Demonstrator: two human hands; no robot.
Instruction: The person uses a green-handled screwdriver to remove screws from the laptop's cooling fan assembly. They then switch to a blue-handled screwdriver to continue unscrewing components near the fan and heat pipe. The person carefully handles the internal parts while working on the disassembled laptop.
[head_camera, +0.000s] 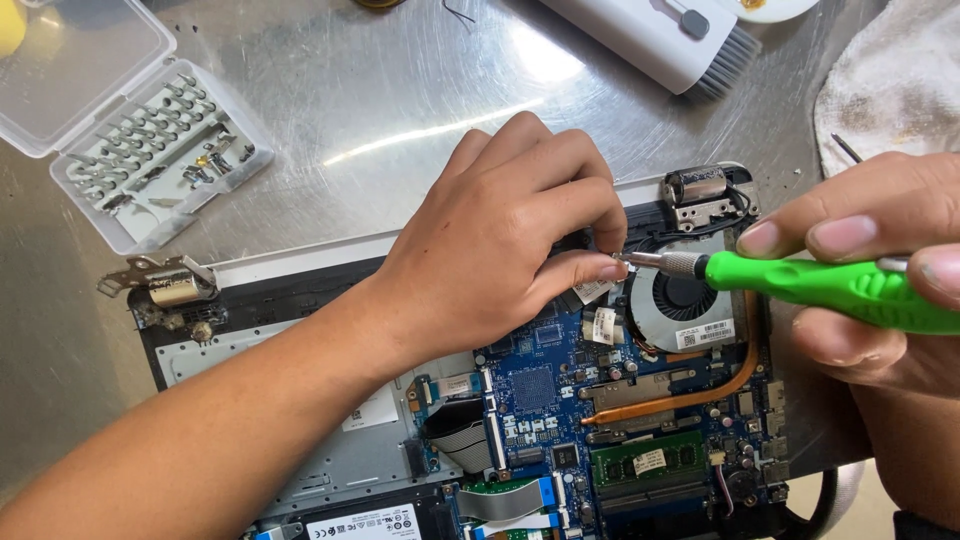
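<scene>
Where the scuffed steel bench (380, 110) lies bare above the opened laptop (330, 460), an open clear bit case (150, 150) holding rows of bits sits at its left edge. Left hand (500, 250) pinches the tip of the green screwdriver (830, 285) beside the fan (685, 300); right hand (880, 270) grips its handle.

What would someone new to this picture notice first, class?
The bright green screwdriver at the right, held in the right hand, its tip pinched by the left hand beside the round fan. Below lies the opened laptop with its blue circuit board. A clear case of bits sits top left.
</scene>
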